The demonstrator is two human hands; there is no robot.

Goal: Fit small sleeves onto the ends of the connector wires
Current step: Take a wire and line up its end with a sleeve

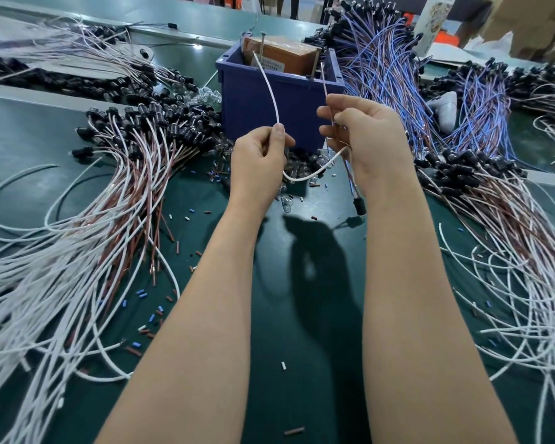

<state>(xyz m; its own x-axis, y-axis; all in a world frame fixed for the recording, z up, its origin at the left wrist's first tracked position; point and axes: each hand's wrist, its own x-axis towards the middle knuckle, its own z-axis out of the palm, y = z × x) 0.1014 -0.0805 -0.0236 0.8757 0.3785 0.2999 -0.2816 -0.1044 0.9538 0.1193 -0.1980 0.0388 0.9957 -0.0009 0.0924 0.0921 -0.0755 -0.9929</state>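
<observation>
Nearest the front edge of the dark green bench (279,331), a short brown plastic sleeve (293,431) is seen lying loose, with more small sleeves scattered toward the middle. Further in, a thin white flexible connector wire (270,91) is pinched between thumb and forefinger of the left hand (260,158). Its free end stands up before the blue plastic bin (295,100), and its slack hangs in a loop across to the right hand (362,136). That hand's fingers are curled round a thin reddish-brown wire (325,84), with a small black cylindrical connector (359,205) dangling beneath. The white wire is judged light, limp and springy, so it is best gripped close to the tip. Whether a sleeve is held cannot be told.
</observation>
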